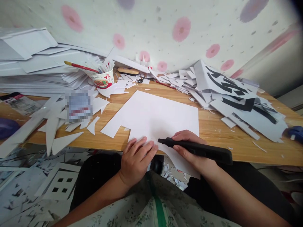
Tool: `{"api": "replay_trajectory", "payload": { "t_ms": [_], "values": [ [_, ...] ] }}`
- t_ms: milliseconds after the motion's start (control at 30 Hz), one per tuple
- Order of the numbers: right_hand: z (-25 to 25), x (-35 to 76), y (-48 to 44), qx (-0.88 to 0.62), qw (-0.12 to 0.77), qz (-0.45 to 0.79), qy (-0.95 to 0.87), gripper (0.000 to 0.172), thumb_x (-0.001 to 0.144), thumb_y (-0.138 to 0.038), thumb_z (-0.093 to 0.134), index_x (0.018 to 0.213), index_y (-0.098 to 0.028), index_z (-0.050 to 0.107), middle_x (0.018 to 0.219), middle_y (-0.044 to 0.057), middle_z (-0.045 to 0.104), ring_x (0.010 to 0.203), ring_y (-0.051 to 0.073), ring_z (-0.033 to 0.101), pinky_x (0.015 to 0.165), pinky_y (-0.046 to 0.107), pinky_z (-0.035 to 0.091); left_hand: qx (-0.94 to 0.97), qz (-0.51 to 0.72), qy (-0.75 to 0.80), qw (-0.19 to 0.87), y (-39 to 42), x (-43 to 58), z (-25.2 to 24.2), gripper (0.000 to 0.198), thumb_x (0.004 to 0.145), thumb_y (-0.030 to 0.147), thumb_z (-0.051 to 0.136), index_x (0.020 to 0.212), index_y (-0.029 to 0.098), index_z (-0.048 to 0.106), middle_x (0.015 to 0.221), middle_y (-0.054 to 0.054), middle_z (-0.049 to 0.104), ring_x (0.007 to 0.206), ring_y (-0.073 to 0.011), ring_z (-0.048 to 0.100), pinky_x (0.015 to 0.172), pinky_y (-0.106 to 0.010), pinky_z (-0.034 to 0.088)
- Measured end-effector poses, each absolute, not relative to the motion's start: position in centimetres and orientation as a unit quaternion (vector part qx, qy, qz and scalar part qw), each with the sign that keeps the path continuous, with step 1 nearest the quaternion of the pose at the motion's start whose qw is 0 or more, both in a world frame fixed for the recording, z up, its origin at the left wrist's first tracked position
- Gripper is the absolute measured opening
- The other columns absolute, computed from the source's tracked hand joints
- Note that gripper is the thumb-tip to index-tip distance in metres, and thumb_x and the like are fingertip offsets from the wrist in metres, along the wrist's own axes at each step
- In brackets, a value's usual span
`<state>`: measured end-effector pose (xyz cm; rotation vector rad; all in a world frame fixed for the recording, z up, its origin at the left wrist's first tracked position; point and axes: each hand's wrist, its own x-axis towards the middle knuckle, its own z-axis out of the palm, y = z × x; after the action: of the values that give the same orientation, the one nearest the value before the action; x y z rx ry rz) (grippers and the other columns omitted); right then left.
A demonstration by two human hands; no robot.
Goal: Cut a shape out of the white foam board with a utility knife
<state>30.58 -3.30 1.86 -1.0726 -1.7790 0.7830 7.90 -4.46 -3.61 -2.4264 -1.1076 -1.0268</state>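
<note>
A large white sheet (pixel 156 116) with a notched left edge lies on the wooden table (pixel 213 126), its near edge hanging over the front. My left hand (pixel 137 160) rests flat on the sheet's near edge, fingers stretched out. My right hand (pixel 187 148) is wrapped round a long black cutting tool (pixel 201 150), whose tip points left just above the sheet, close to my left fingertips.
White offcuts (pixel 59 126) litter the left of the table, beside a paper cup (pixel 103 78) holding pencils and strips. Scissors (pixel 142 80) lie at the back. A heap of white and black-marked pieces (pixel 236 94) fills the right. Stacked white boards (pixel 35 63) sit at back left. Scraps cover the floor.
</note>
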Motion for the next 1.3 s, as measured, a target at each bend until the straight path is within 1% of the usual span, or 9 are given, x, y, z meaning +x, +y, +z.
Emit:
{"api": "replay_trajectory", "payload": {
  "t_ms": [100, 200, 300, 500, 800, 1000, 1200, 1300],
  "values": [
    [2.7, 30.4, -3.4, -0.395, 0.431, 0.289, -0.758, 0.015, 0.083, -0.020, 0.065, 0.097, -0.025, 0.066, 0.096, 0.006, 0.067, 0.090, 0.019, 0.064, 0.080, 0.034, 0.053, -0.840, -0.354, -0.381, 0.151, -4.4, 7.9, -3.7, 0.029, 0.086, 0.012, 0.061, 0.113, 0.024, 0.066, 0.109, -0.002, 0.072, 0.111, -0.0250, 0.061, 0.098, -0.044, 0.041],
    [3.4, 30.2, -3.5, -0.365, 0.413, 0.278, -0.787, 0.018, 0.083, -0.017, 0.063, 0.099, -0.024, 0.065, 0.101, 0.007, 0.067, 0.092, 0.019, 0.065, 0.081, 0.033, 0.053, -0.840, -0.355, -0.379, 0.158, -4.4, 7.8, -3.9, 0.032, 0.085, 0.011, 0.063, 0.114, 0.024, 0.065, 0.109, -0.003, 0.072, 0.111, -0.0254, 0.060, 0.098, -0.044, 0.042],
    [3.5, 30.2, -3.5, -0.362, 0.420, 0.282, -0.782, 0.019, 0.082, -0.015, 0.064, 0.099, -0.024, 0.065, 0.101, 0.007, 0.068, 0.092, 0.018, 0.066, 0.081, 0.033, 0.054, -0.841, -0.354, -0.377, 0.158, -4.4, 7.7, -3.9, 0.033, 0.084, 0.010, 0.063, 0.114, 0.024, 0.065, 0.109, -0.002, 0.072, 0.110, -0.0261, 0.061, 0.096, -0.045, 0.042],
    [3.2, 30.2, -3.5, -0.380, 0.434, 0.284, -0.765, 0.018, 0.080, -0.015, 0.066, 0.096, -0.023, 0.066, 0.098, 0.006, 0.070, 0.090, 0.018, 0.067, 0.080, 0.032, 0.055, -0.841, -0.357, -0.373, 0.159, -4.4, 7.9, -3.8, 0.032, 0.084, 0.009, 0.062, 0.113, 0.023, 0.066, 0.108, -0.002, 0.073, 0.110, -0.0265, 0.061, 0.096, -0.045, 0.042],
    [3.9, 30.3, -3.4, -0.364, 0.395, 0.271, -0.799, 0.021, 0.081, -0.015, 0.064, 0.100, -0.023, 0.064, 0.098, 0.007, 0.069, 0.087, 0.018, 0.068, 0.076, 0.030, 0.056, -0.844, -0.348, -0.372, 0.164, -4.4, 7.8, -3.8, 0.030, 0.088, 0.012, 0.059, 0.114, 0.023, 0.065, 0.110, -0.002, 0.072, 0.110, -0.0263, 0.061, 0.095, -0.045, 0.042],
    [4.1, 30.3, -3.4, -0.359, 0.372, 0.264, -0.814, 0.023, 0.081, -0.014, 0.062, 0.100, -0.027, 0.062, 0.098, 0.007, 0.069, 0.086, 0.021, 0.069, 0.073, 0.033, 0.057, -0.841, -0.351, -0.375, 0.168, -4.3, 7.8, -3.6, 0.029, 0.087, 0.011, 0.060, 0.113, 0.023, 0.065, 0.109, -0.003, 0.072, 0.109, -0.0257, 0.061, 0.094, -0.044, 0.042],
    [4.5, 30.6, -3.4, -0.344, 0.360, 0.239, -0.834, 0.021, 0.081, -0.014, 0.061, 0.101, -0.022, 0.063, 0.094, 0.007, 0.069, 0.083, 0.017, 0.068, 0.070, 0.028, 0.055, -0.841, -0.355, -0.374, 0.160, -4.3, 7.9, -3.5, 0.030, 0.085, 0.011, 0.061, 0.112, 0.023, 0.066, 0.109, -0.003, 0.072, 0.109, -0.0262, 0.061, 0.093, -0.044, 0.043],
    [4.8, 30.8, -3.6, -0.339, 0.357, 0.245, -0.835, 0.022, 0.081, -0.014, 0.061, 0.101, -0.023, 0.064, 0.092, 0.007, 0.069, 0.080, 0.019, 0.068, 0.068, 0.029, 0.056, -0.841, -0.351, -0.378, 0.161, -4.4, 8.0, -3.4, 0.030, 0.085, 0.011, 0.061, 0.112, 0.023, 0.066, 0.108, -0.003, 0.072, 0.109, -0.0254, 0.061, 0.093, -0.044, 0.042]
  ]
}}
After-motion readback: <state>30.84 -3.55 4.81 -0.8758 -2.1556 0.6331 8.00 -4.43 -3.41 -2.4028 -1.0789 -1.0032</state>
